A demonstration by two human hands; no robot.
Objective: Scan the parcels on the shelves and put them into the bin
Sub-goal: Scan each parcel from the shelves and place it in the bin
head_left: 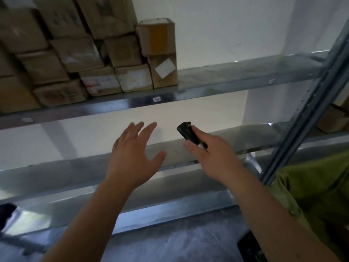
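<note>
Brown cardboard parcels point(90, 53) sit stacked on the upper shelf point(226, 72), filling its left part. That is the only view here, from the head camera.

The left hand point(132, 154) is up in front of the lower shelf point(236, 140), with its fingers point(149, 129) straight and spread, holding nothing. From this hand the parcels lie up at about eleven to twelve o'clock, well apart from the fingertips.

The right hand point(213, 157) grips a small black scanner point(187, 133). Its fingers are curled round it. The scanner's long side tilts up toward eleven o'clock, roughly at the stack's right end.

The nearest parcel looks like the tall box with the white label point(164, 71), standing upright at the right end of the stack. The left hand is a little nearer to it, so I think it would reach up for it.

I cannot see the bin.
</note>
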